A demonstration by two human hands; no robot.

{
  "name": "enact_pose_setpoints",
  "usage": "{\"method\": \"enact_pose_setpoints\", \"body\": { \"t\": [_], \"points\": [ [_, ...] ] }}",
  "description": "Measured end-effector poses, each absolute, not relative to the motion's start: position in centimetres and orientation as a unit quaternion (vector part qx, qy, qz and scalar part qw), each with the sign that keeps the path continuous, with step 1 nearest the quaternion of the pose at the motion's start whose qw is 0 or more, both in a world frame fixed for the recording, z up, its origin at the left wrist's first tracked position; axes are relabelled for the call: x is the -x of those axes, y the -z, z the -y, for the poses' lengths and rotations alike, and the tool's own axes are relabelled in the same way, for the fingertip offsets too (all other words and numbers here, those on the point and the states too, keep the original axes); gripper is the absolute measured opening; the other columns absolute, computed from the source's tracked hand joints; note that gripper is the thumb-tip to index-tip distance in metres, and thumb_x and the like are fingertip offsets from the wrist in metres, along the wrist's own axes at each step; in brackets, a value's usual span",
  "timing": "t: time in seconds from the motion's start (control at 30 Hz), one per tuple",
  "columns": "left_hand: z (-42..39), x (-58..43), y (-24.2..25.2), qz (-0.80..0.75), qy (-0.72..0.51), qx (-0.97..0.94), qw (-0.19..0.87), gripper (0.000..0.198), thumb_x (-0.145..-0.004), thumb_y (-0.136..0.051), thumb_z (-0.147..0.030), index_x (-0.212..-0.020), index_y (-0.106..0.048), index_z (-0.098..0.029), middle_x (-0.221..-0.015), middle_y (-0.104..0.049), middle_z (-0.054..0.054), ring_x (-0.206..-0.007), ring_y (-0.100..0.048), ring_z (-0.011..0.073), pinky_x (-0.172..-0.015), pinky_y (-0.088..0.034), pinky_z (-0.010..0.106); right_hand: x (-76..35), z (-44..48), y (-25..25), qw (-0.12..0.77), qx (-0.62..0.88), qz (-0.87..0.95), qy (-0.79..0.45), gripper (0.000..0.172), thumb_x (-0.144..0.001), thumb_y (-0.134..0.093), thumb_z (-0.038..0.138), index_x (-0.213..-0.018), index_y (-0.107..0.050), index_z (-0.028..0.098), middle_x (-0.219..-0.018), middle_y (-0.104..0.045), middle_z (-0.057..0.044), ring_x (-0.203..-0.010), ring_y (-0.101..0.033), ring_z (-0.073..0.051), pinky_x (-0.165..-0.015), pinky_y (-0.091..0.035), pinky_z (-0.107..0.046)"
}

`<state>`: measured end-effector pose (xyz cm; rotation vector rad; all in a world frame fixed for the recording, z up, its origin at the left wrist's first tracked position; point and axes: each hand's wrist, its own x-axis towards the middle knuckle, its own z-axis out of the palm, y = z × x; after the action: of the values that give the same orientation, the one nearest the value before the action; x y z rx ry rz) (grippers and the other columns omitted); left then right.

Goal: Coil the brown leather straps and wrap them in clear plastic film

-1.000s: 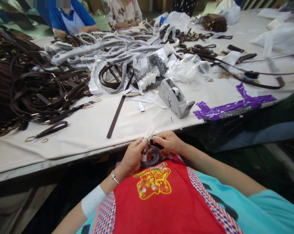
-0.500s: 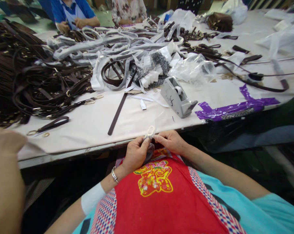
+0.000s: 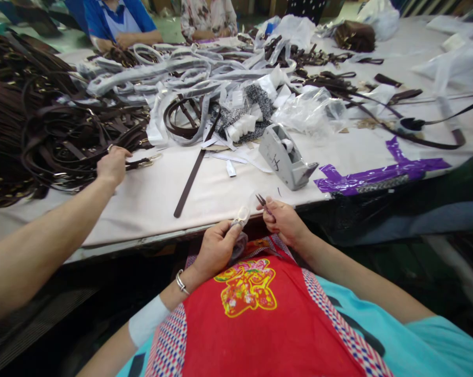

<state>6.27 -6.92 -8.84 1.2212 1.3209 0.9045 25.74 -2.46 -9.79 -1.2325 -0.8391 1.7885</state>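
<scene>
My left hand (image 3: pixel 217 245) is closed at the table's front edge, pinching a metal clasp (image 3: pixel 240 221) under clear plastic film. A grey-wrapped strap (image 3: pixel 239 246) hangs from it, partly hidden by the fingers. To its right, my right hand (image 3: pixel 282 219) grips small snips (image 3: pixel 266 205), dark jaws slightly parted and pointing up and left. The snips are apart from the clasp. A grey tape dispenser (image 3: pixel 285 157) stands just beyond my right hand. On the cloth ahead of my left hand lies a flat dark brown strap (image 3: pixel 191 180).
From the left, a co-worker's arm (image 3: pixel 67 225) reaches to a heap of brown straps (image 3: pixel 69 136) with metal clips. Grey-wrapped straps (image 3: pixel 154 73), plastic bags (image 3: pixel 311 112) and paper scraps fill the middle. Purple tape (image 3: pixel 378 173) covers the front edge at right. Other people sit opposite.
My right hand has drawn back from the clasp, bringing the snips into view. The co-worker's hand has moved right and forward to the strap heap. A short strap loop at the left no longer shows.
</scene>
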Motion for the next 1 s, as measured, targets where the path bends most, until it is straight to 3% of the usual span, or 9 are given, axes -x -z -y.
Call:
{"method": "enact_pose_setpoints", "body": {
  "t": [0.1, 0.2, 0.3, 0.43, 0.63, 0.77, 0.87, 1.0],
  "points": [
    [7.0, -6.3, 9.1, -0.527, -0.364, -0.490, 0.592, 0.030, -0.088, -0.064, -0.044, -0.080, -0.070, -0.017, -0.064, -0.053, -0.001, -0.057, -0.040, 0.0117, -0.053, -0.033, 0.022, -25.7, 1.5, 10.4, 0.366, 0.482, 0.270, -0.749, 0.054, -0.074, -0.067, 0.072, -0.078, -0.048, 0.021, -0.050, -0.030, 0.013, -0.038, -0.013, -0.003, -0.037, -0.007, -0.019],
    [7.1, -6.3, 9.1, -0.504, -0.336, -0.502, 0.617, 0.030, -0.089, -0.063, -0.044, -0.084, -0.069, -0.016, -0.066, -0.053, -0.001, -0.059, -0.039, 0.0110, -0.053, -0.032, 0.021, -25.3, 0.3, 10.4, 0.407, 0.488, 0.263, -0.725, 0.050, -0.072, -0.074, 0.056, -0.069, -0.037, 0.023, -0.046, -0.027, 0.014, -0.036, -0.016, -0.003, -0.034, -0.012, -0.018],
    [7.1, -6.1, 8.7, -0.481, -0.319, -0.513, 0.635, 0.030, -0.089, -0.063, -0.044, -0.087, -0.070, -0.014, -0.066, -0.051, -0.002, -0.058, -0.037, 0.0096, -0.052, -0.029, 0.021, -24.9, -0.7, 10.2, 0.463, 0.505, 0.277, -0.673, 0.042, -0.070, -0.077, 0.037, -0.070, -0.037, 0.023, -0.045, -0.026, 0.015, -0.036, -0.017, -0.003, -0.034, -0.014, -0.017],
    [7.4, -5.8, 8.5, -0.440, -0.317, -0.495, 0.679, 0.032, -0.089, -0.065, -0.045, -0.092, -0.070, -0.013, -0.066, -0.047, -0.003, -0.057, -0.035, 0.0078, -0.050, -0.027, 0.020, -24.0, -0.9, 11.0, 0.459, 0.528, 0.294, -0.651, 0.034, -0.071, -0.074, 0.030, -0.068, -0.040, 0.022, -0.044, -0.030, 0.014, -0.034, -0.020, -0.002, -0.033, -0.013, -0.017],
    [7.5, -5.6, 8.6, -0.411, -0.370, -0.411, 0.725, 0.031, -0.088, -0.068, -0.044, -0.085, -0.068, -0.014, -0.061, -0.045, -0.004, -0.050, -0.037, 0.0061, -0.047, -0.028, 0.020, -23.4, 1.0, 12.1, 0.366, 0.543, 0.306, -0.691, 0.034, -0.073, -0.073, 0.034, -0.066, -0.042, 0.022, -0.044, -0.032, 0.013, -0.033, -0.020, -0.003, -0.032, -0.011, -0.018],
    [6.9, -5.6, 8.8, -0.416, -0.470, -0.299, 0.719, 0.028, -0.088, -0.069, -0.042, -0.083, -0.068, -0.015, -0.065, -0.049, -0.003, -0.058, -0.044, 0.0079, -0.057, -0.039, 0.019, -25.4, 2.6, 10.1, 0.354, 0.524, 0.352, -0.691, 0.037, -0.082, -0.065, 0.054, -0.078, -0.050, 0.020, -0.050, -0.037, 0.011, -0.037, -0.018, -0.003, -0.037, -0.011, -0.019],
    [6.6, -5.6, 8.9, -0.418, -0.498, -0.268, 0.711, 0.030, -0.085, -0.073, -0.041, -0.075, -0.065, -0.014, -0.071, -0.054, 0.000, -0.068, -0.050, 0.0101, -0.065, -0.043, 0.020, -26.7, 3.9, 8.1, 0.311, 0.480, 0.460, -0.679, 0.052, -0.088, -0.051, 0.065, -0.081, -0.061, 0.015, -0.052, -0.037, 0.008, -0.044, -0.025, -0.006, -0.042, -0.020, -0.021],
    [6.8, -5.9, 9.0, -0.421, -0.475, -0.287, 0.717, 0.029, -0.088, -0.069, -0.041, -0.078, -0.065, -0.015, -0.070, -0.054, -0.001, -0.062, -0.048, 0.0089, -0.062, -0.041, 0.020, -26.3, 5.1, 6.5, 0.253, 0.474, 0.544, -0.645, 0.055, -0.086, -0.055, 0.064, -0.072, -0.067, 0.012, -0.055, -0.041, 0.004, -0.052, -0.035, -0.009, -0.050, -0.028, -0.025]
  ]
}}
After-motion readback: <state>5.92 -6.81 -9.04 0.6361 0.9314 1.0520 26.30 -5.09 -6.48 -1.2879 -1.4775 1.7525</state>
